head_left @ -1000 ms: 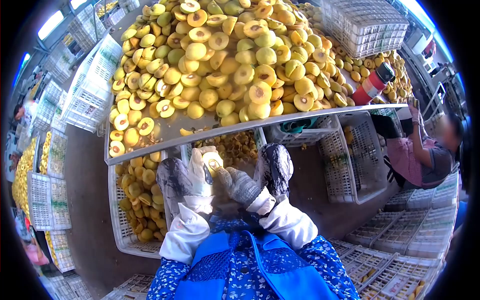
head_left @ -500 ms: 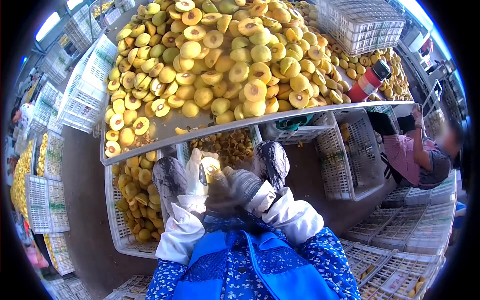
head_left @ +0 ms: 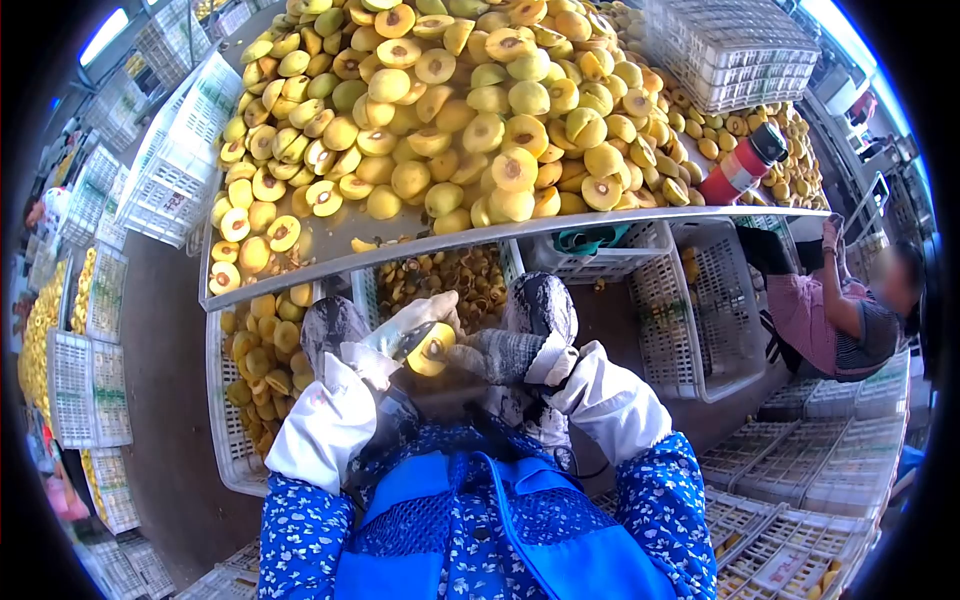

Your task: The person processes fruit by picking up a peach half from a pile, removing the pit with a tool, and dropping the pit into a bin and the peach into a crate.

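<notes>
My left hand (head_left: 415,318), in a pale glove, is closed around a yellow peach half (head_left: 432,350), its cut face turned up towards me. A small dark shape (head_left: 408,342) shows between the palm and the fruit; I cannot make out what it is. My right hand (head_left: 495,355), in a grey knitted glove, is closed, with its fingertips against the right edge of the peach half. Whatever may be inside those right fingers is hidden. Both hands are above my lap, just in front of a metal-edged table (head_left: 500,232) heaped with peach halves (head_left: 410,180).
Under the table edge stands a crate of peach scraps (head_left: 440,285). At my left is a crate of peach halves (head_left: 268,365). A red bottle (head_left: 735,170) and stacked white crates (head_left: 735,55) are on the table. A co-worker (head_left: 850,320) sits at the right beside grey crates (head_left: 705,310).
My left hand has tipped over from upright to lean right, its fingers now over the peach half. The peach half has shifted slightly right and down. Both forearms have spread apart.
</notes>
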Demonstrator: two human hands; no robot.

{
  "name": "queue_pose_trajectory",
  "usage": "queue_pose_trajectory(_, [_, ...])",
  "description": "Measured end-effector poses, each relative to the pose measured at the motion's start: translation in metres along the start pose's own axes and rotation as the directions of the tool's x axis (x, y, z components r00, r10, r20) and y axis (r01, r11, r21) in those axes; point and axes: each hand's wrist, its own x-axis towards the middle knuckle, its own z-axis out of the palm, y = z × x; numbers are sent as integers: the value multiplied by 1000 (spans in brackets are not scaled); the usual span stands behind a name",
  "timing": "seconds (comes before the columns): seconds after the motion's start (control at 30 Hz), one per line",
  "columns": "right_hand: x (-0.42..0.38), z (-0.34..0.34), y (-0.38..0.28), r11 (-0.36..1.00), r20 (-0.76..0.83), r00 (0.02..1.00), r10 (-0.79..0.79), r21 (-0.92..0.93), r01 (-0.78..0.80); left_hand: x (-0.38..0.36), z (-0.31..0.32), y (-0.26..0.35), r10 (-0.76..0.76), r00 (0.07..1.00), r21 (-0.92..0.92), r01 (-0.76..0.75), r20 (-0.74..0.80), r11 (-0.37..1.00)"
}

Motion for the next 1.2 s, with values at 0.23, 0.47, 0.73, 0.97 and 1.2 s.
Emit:
queue_pose_trajectory(0.23, [3, 1, 3, 972, 27, 999, 28, 234, -34, 8, -9, -3, -10, 1000, 144, 11, -6, 989])
queue_pose_trajectory(0.47, [41, 73, 34, 323, -309, 951, 19, 902, 287, -2, 6, -30, 354, 786, -131, -476, -507, 870])
queue_pose_trajectory(0.73, [45, 83, 53, -171, -186, 970, -154, 972, 159, 3, 24, -16, 176, 752, -383, -504, -635, 774])
queue_pose_trajectory(0.97, [23, 56, 12, 912, -352, 935, 49, 397, 102, 4, 33, -13, 138, 765, -436, -494, -629, 753])
queue_pose_trajectory(1.2, [24, 59, 29, 327, -134, 989, -59, 934, 146, 4, 27, -9, 219, 771, -229, -427, -598, 875])
